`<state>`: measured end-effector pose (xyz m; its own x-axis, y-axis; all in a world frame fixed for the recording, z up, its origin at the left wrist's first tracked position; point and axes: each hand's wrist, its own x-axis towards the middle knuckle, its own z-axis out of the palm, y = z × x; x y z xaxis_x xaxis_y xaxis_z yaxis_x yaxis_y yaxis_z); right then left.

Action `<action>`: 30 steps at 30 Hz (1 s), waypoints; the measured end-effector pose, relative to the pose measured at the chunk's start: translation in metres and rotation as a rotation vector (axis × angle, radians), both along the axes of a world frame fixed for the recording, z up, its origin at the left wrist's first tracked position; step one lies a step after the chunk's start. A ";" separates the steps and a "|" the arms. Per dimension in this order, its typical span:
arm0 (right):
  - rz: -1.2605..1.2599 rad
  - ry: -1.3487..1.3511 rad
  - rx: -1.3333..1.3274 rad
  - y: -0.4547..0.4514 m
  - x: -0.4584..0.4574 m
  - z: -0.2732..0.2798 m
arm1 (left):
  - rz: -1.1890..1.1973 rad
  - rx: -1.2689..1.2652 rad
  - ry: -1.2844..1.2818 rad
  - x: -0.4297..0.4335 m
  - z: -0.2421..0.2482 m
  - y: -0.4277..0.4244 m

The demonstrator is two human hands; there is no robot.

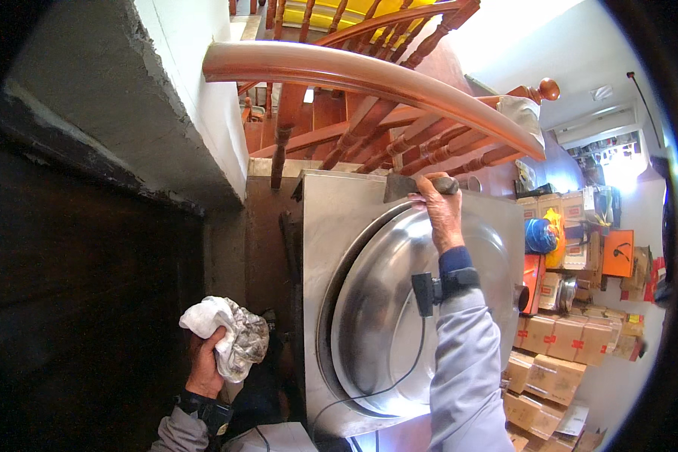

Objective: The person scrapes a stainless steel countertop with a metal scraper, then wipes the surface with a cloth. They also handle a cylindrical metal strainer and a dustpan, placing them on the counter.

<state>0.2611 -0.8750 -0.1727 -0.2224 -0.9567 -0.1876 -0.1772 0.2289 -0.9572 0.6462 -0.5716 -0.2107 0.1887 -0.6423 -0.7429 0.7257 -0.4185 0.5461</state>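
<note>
My left hand [208, 361] is closed around a crumpled white cloth [240, 339] with dark stains, held left of a stainless-steel worktop [339, 195]. In the worktop's round opening rests a large, shiny metal basin [373, 282], its rim tilted and a dark gap showing along the left. My right hand [438, 198] grips a flat-bladed tool, apparently a scraper [401, 188], by its thick handle near the worktop's far edge. The blade points left, over the steel surface; whether it touches cannot be told. My right forearm hides part of the basin.
A wooden stair handrail [373, 76] with turned balusters curves beyond the worktop. Stacked cardboard boxes [565, 339] and an orange box [617, 253] stand to the right. On the left is a rough wall edge [192, 113]. A cable [412, 361] hangs from my right wrist across the basin.
</note>
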 end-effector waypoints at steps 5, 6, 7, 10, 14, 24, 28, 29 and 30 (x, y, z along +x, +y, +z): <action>0.209 -0.115 0.196 0.010 0.001 0.001 | -0.005 0.004 -0.077 -0.002 0.002 -0.002; 0.174 -0.086 0.157 0.011 0.002 0.003 | -0.023 -0.024 -0.109 -0.002 0.004 -0.003; 0.170 -0.080 0.154 0.013 0.004 0.003 | -0.020 0.005 -0.100 -0.002 0.005 -0.005; 0.067 0.009 -0.089 0.017 0.005 0.006 | -0.033 0.027 -0.112 -0.001 0.009 -0.005; 0.378 -0.037 0.195 0.021 0.009 0.004 | -0.046 0.005 -0.100 -0.005 0.010 -0.009; 0.349 0.028 0.151 0.032 0.036 0.009 | -0.060 0.023 -0.068 -0.004 0.011 -0.008; 0.192 -0.139 0.002 0.031 0.041 0.002 | -0.064 0.032 -0.114 -0.003 0.008 -0.007; 0.176 -0.161 -0.063 0.032 0.044 0.001 | -0.070 0.015 -0.136 -0.003 0.008 -0.008; 0.322 -0.143 0.055 0.031 0.044 0.000 | -0.070 0.032 -0.096 -0.002 0.008 -0.008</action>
